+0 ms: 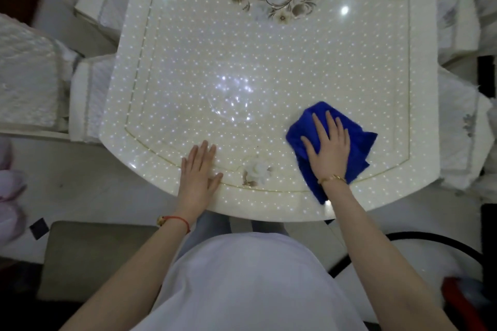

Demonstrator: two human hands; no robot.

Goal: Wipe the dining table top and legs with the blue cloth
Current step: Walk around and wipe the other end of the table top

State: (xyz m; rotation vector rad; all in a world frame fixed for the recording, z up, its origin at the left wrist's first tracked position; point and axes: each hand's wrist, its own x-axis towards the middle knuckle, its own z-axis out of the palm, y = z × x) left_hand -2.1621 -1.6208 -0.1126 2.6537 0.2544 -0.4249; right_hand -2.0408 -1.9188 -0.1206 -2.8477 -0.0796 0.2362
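The glossy cream dining table (242,67) fills the upper middle of the head view, with a floral pattern at its far centre and small light dots all over. A crumpled blue cloth (357,142) lies on the near right part of the top. My right hand (328,148) presses flat on the cloth with straight, spread fingers. My left hand (200,169) rests flat on the bare table top near the front edge, fingers straight. The table legs are hidden under the top.
White covered chairs stand along the left side (88,105) and the right side (462,129) of the table. A grey mat (88,258) lies on the floor at lower left. A black cable (430,239) and a red object (462,301) are at lower right.
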